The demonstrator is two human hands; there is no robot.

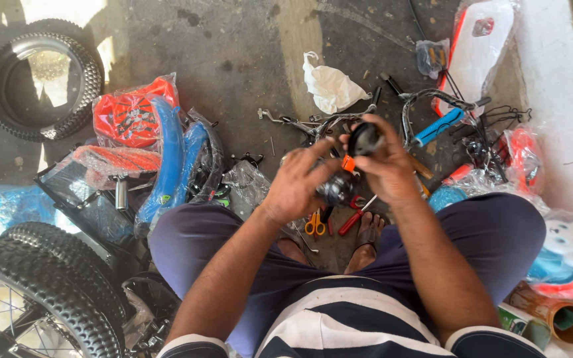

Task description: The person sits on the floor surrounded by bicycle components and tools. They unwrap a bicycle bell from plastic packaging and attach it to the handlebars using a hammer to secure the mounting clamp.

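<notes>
I sit on a concrete floor with both hands raised between my knees. My left hand point(296, 182) and my right hand point(382, 166) together hold a small black bicycle part point(346, 179) with an orange reflector piece; it looks like a pedal. The fingers of my right hand close on its round black end point(365, 138), while the left hand's fingers pinch it from the other side. Below my hands, orange-handled scissors point(314, 225) and red-handled pliers point(354, 215) lie on the floor by my feet.
Wrapped blue and red bicycle parts point(160, 146) lie at left, with knobby wheels point(41, 285) and a spare tyre point(42, 83). A white rag point(329, 86), metal brackets, a blue-handled tool point(438, 126) and a white wrapped panel point(475, 46) lie ahead. A white ledge point(558, 99) runs along the right.
</notes>
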